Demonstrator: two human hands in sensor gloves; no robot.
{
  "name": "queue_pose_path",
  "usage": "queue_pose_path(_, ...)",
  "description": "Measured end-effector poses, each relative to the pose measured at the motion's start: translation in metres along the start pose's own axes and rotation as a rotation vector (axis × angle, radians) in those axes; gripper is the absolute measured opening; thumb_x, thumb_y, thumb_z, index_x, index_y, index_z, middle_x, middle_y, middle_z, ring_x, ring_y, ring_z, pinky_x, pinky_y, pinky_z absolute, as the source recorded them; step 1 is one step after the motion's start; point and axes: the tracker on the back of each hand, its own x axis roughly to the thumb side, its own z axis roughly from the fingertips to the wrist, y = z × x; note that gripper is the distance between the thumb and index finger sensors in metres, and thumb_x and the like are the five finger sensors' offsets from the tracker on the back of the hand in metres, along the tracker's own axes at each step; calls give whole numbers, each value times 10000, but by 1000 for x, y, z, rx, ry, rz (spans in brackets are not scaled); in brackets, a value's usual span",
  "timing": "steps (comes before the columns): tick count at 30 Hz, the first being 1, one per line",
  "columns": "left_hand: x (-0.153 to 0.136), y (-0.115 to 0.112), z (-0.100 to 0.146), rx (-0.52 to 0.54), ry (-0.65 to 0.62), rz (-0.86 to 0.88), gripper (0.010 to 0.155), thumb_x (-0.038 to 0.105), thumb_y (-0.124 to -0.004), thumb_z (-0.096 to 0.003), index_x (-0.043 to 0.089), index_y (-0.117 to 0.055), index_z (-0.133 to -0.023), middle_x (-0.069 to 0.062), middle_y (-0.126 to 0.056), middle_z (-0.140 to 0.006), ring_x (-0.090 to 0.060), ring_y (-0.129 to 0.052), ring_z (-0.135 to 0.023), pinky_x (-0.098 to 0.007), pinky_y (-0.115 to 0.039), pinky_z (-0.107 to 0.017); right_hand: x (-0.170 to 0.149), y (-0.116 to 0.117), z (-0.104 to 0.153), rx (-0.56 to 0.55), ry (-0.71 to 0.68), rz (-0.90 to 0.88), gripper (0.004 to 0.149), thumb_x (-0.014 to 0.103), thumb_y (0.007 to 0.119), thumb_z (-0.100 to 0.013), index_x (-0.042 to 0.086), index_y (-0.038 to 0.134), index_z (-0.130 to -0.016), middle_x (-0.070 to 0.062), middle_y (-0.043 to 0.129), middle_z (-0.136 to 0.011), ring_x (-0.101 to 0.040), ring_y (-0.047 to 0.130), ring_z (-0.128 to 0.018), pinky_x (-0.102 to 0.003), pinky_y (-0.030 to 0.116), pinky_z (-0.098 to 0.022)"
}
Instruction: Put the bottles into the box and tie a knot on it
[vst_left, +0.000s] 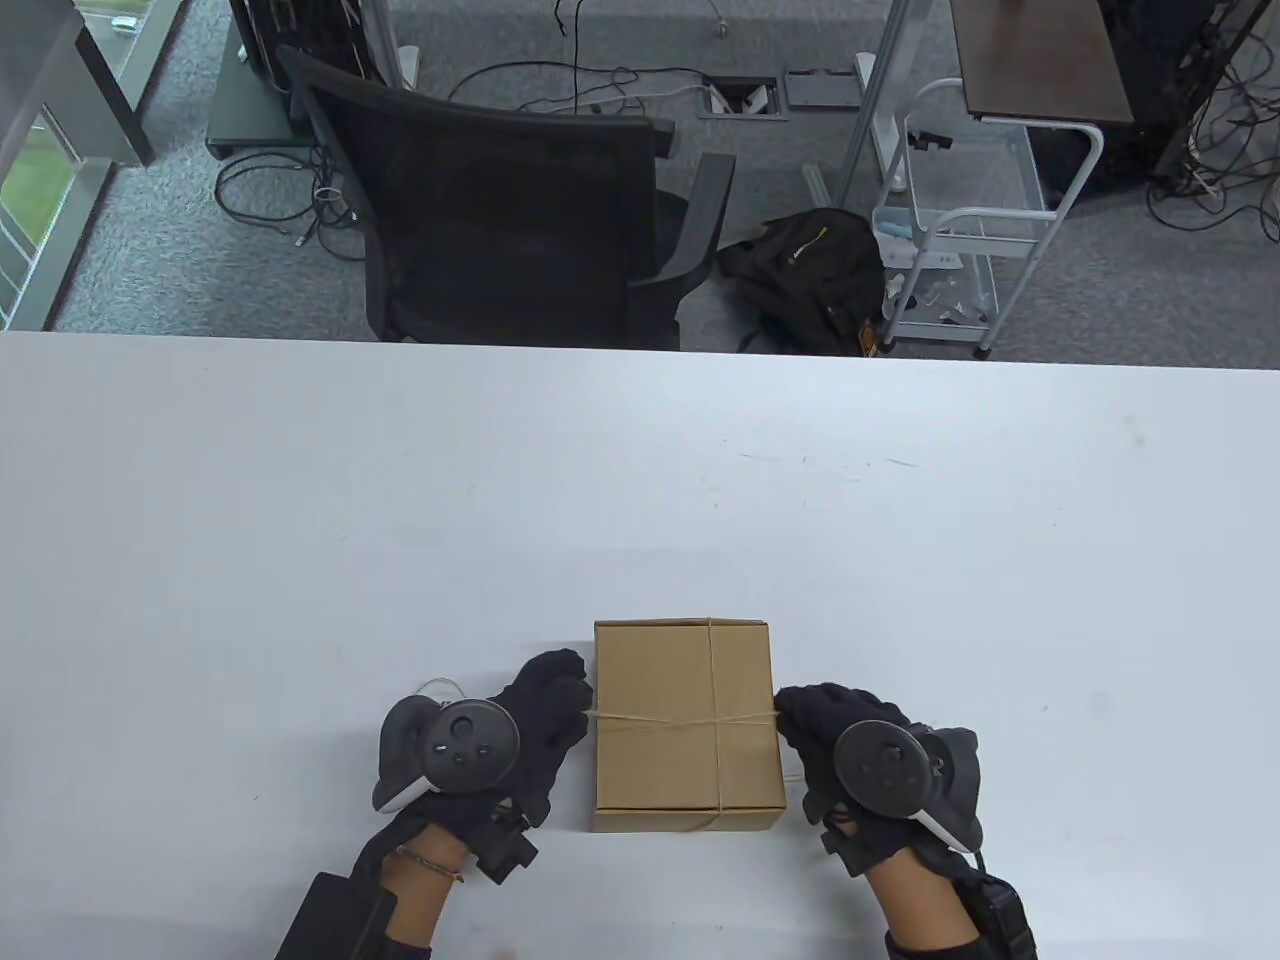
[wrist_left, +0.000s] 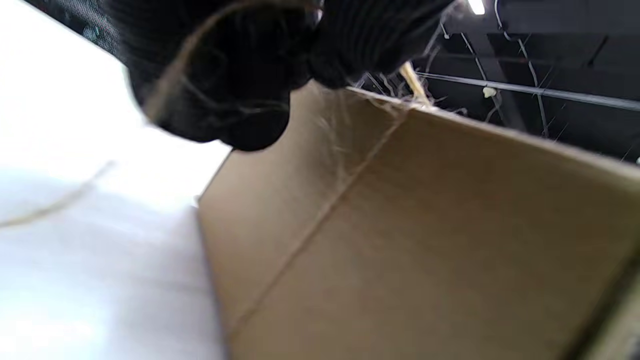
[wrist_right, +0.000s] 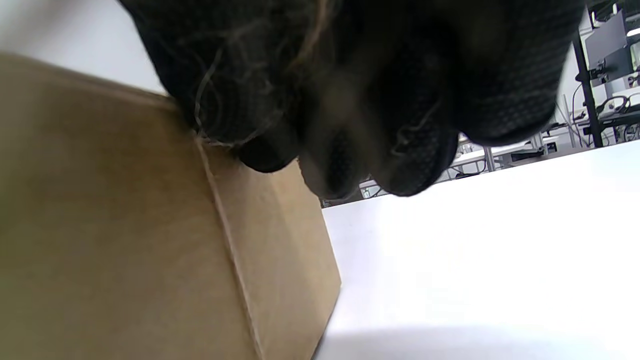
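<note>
The cardboard box (vst_left: 688, 725) is closed and sits on the white table (vst_left: 300, 520), close to the near edge and a little right of the middle of that edge. A thin twine (vst_left: 690, 718) goes around the box in two directions, one line from the left side to the right side and one from the far side to the near side, and the two lines cross on the lid, right of its centre. The bottles cannot be seen in any view.

The left hand (vst_left: 535, 725) is at the left side of the box, and its fingertips touch the top edge there, just where the twine comes over the edge. In the left wrist view the curled fingers (wrist_left: 220, 75) have strands of twine (wrist_left: 345, 150) lying over them, so the hand seems to pinch the twine, but the picture is blurred. A loose thin strand lies on the table beside this hand.

The right hand (vst_left: 835, 745) is at the right side of the box, at the other end of the same line of twine. In the right wrist view its fingers (wrist_right: 240, 90) are bent against the upper edge of the box (wrist_right: 125, 225) with fibres of twine across them, gripping the twine.
</note>
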Motion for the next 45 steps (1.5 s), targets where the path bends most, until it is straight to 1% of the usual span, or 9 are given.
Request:
queue_pose_path(3, 0, 4, 0, 5, 18, -36, 468, 358, -815, -501, 190, -815, -937, -77, -1115, -607, -226, -1158, -249, -381, -980, -186, -2, 2, 0, -2, 8, -19, 366, 277, 883, -413, 94, 999, -707, -171, 1046, -686, -416, 1002, -587, -557, 859, -432)
queue_pose_path(9, -3, 18, 2, -27, 25, -55, 560, 461, -904, -445, 141, -881, -905, -4, -1109, -400, -115, -1024, -48, -309, -916, -57, -1, 2, 0, -11, 4, -22, 367, 269, 881, -415, 81, 1003, -706, -182, 1054, -670, -419, 1024, -553, -550, 886, -392)
queue_pose_path(12, -9, 27, 4, -82, 47, -2, 577, 479, -913, -434, 133, -896, -895, -3, -1115, -394, -113, -1024, -44, -310, -918, -56, -1, 2, 1, -22, -1, -6, 367, 272, 882, -413, 81, 1006, -701, -182, 1060, -660, -414, 1030, -542, -544, 889, -386)
queue_pose_path(19, -30, 37, 11, -33, 160, 79, 560, 482, -860, -467, 118, -900, -892, -8, -1111, -385, -112, -1013, -34, -310, -910, -47, 1, 2, 1, -26, -8, 14, 367, 275, 876, -417, 84, 1003, -703, -179, 1058, -661, -411, 1025, -546, -543, 883, -393)
queue_pose_path(25, -34, 32, 10, -34, 293, -75, 545, 465, -839, -487, 112, -902, -897, -3, -1111, -363, -107, -1003, -12, -302, -903, -26, 0, 2, 2, -21, -1, 3, 368, 277, 874, -419, 84, 1000, -706, -179, 1055, -665, -413, 1021, -551, -546, 878, -399)
queue_pose_path(28, -32, 26, 7, -122, 328, -204, 525, 440, -855, -492, 134, -897, -917, -8, -1117, -384, -101, -1006, -16, -296, -906, -31, 0, 2, 1, -20, -3, 5, 370, 278, 872, -421, 83, 999, -708, -180, 1053, -668, -414, 1019, -554, -546, 877, -400)
queue_pose_path(32, -29, 12, 1, -293, 283, -221, 537, 432, -913, -470, 164, -907, -935, -53, -1143, -477, -92, -1014, -27, -290, -912, -42, 1, 3, 2, -21, -2, 19, 371, 276, 865, -424, 81, 994, -713, -183, 1050, -669, -417, 1017, -556, -551, 874, -402)
queue_pose_path(39, -15, -3, -3, -637, 172, -1, 515, 411, -977, -441, 203, -954, -912, -95, -1156, -590, -90, -1035, -64, -288, -924, -74, 7, 8, 3, -58, -7, 71, 375, 269, 842, -437, 76, 978, -729, -188, 1046, -670, -416, 1018, -549, -550, 876, -396)
queue_pose_path(45, 16, 4, -2, -643, -39, 255, 494, 445, -1002, -406, 150, -1026, -801, -45, -1166, -440, -87, -1031, -22, -286, -923, -42, 14, 10, 4, -87, -21, 123, 373, 285, 851, -450, 59, 984, -715, -189, 1055, -647, -413, 1025, -529, -547, 881, -381)
